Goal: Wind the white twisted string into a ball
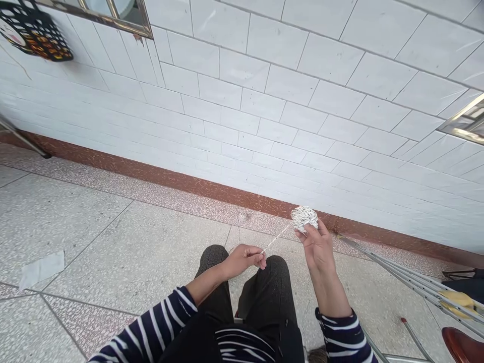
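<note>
A dark patterned object (pixel 36 33) is cut off at the left edge. The left hand (pixel 242 259) pinches a pale cord (pixel 277 237), hiding the gripped part; the white bundle (pixel 304 216) is clasped in the right hand (pixel 317 245), lower edge covered.

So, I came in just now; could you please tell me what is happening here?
A person in a navy-and-white striped top holds a rounded bundle of white cord in the right hand. The left hand pinches a thin white strand stretched straight from the bundle. A small, pale, round ball lies on the speckled floor near the white tiled wall, its thread leading toward the left hand.
</note>
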